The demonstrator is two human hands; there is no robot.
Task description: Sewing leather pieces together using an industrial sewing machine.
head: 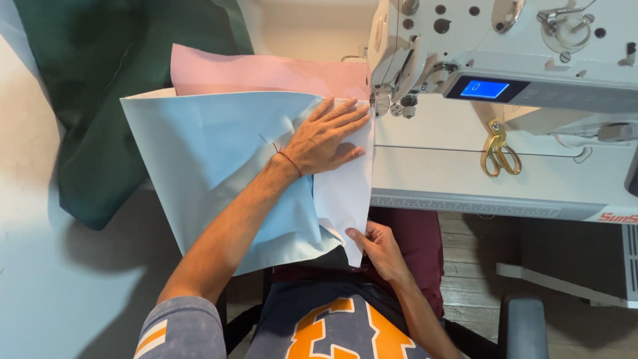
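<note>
Right hand (pixel 380 247) pinches the white fabric's (pixel 345 193) lower edge at bottom centre; my left hand (pixel 325 138) lies open, flat above it, nearer the needle

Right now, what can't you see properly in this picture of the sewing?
Head view only:
- The needle: hidden behind the sewing machine head.
- The cloth under the left hand: covered by the palm.
- The right hand fingers: curled under the edge of the white cloth, so the grip is unclear.
- The green cloth and pink cloth: partly cut off or overlapped by the blue cloth.
- The scissors: blades hidden.
</note>
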